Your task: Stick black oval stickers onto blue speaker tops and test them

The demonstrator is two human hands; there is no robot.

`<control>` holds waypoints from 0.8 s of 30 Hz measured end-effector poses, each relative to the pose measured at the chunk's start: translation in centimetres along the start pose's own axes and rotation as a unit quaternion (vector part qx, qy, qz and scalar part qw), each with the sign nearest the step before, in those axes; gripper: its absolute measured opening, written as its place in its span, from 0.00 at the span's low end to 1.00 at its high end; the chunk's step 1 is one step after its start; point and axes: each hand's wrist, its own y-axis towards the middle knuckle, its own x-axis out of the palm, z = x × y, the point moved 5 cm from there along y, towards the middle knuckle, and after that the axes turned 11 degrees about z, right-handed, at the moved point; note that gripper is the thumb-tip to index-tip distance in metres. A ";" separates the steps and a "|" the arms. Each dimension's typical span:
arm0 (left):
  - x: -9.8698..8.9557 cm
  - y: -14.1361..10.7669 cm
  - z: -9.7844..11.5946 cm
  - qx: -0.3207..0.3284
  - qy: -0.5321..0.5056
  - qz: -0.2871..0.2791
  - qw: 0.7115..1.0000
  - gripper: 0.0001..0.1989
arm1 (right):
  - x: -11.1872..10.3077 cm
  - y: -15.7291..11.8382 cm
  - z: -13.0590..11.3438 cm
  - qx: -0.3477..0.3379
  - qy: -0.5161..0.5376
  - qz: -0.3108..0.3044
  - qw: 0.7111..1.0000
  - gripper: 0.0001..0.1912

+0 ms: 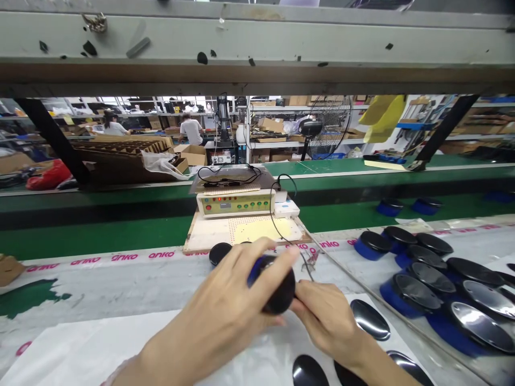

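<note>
My left hand (233,300) is wrapped round a round black and blue disc-shaped unit (281,292), held tilted above the bench with its black face toward the right. Close against the lower right edge of that unit is my right hand (325,316), its fingers curled together; what they pinch, if anything, is hidden. A thin black cable (277,220) runs down from the control box toward my right hand. Behind my left hand another round black piece (220,253) lies on the bench. Glossy black discs (370,319) lie on a white sheet below my right hand.
Several blue units with black tops (416,292) crowd the bench on the right. A control box (237,205) with buttons stands on a board ahead, before a green conveyor (338,177). A shelf beam (257,48) crosses overhead. Two people work in the background.
</note>
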 end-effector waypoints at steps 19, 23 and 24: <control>15.5 10.1 -4.2 -0.166 -0.158 -0.230 0.946 0.15 | -1.0 -1.6 5.6 0.074 -0.140 -0.247 0.956 0.09; 23.7 16.1 1.5 -0.179 -0.256 -0.229 0.922 0.19 | 0.9 -3.0 4.7 0.088 -0.110 -0.333 0.933 0.06; 25.7 16.9 2.7 -0.190 -0.278 -0.240 0.910 0.19 | 1.4 -3.4 4.7 0.096 -0.099 -0.351 0.926 0.07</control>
